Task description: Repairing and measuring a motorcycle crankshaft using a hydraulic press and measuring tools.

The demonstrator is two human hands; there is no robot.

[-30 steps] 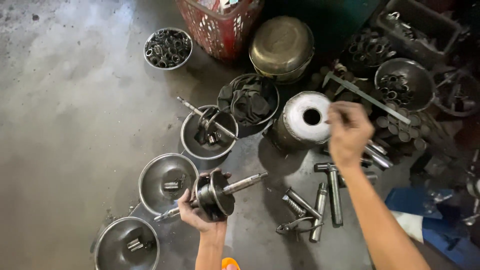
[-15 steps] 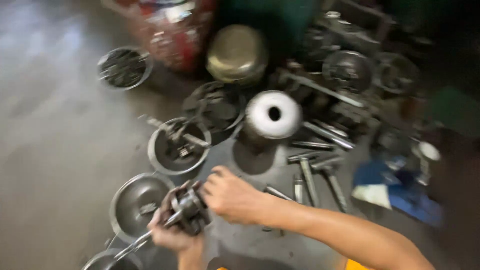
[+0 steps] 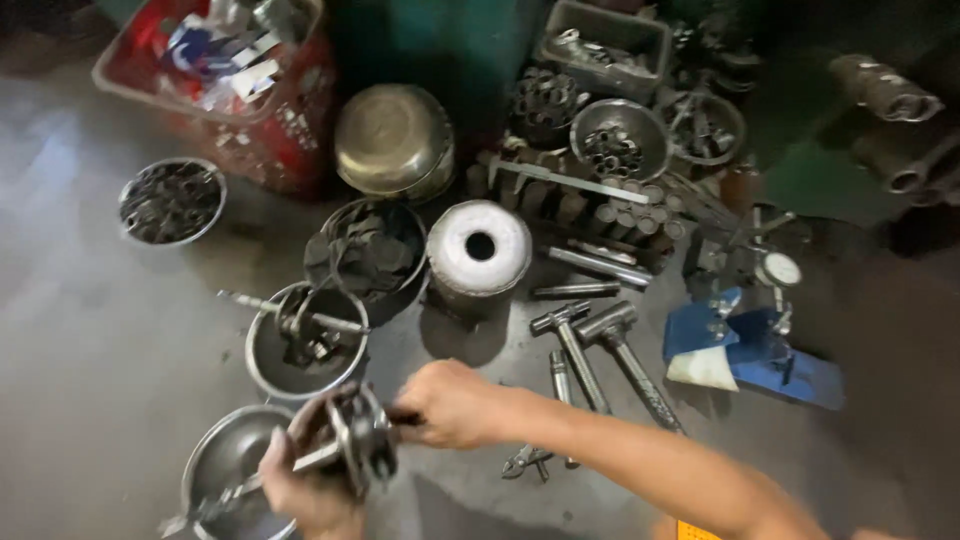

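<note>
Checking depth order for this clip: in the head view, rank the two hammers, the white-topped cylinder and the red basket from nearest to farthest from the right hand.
From the right hand:
1. Two hammers, just right of it.
2. White-topped cylinder, above it.
3. Red basket, far upper left.

The left hand (image 3: 305, 490) is cut off by the bottom edge, and its palm is hidden behind the crankshaft (image 3: 350, 445), which is smeared by motion so its webs cannot be told apart. The right hand (image 3: 455, 403) covers the crankshaft's right end. The shaft's lower tip blurs into the bowl (image 3: 215, 465), itself cropped below. The red basket (image 3: 220, 90) runs off the top, contents unreadable. Parts at top right sit too dark to tell.
</note>
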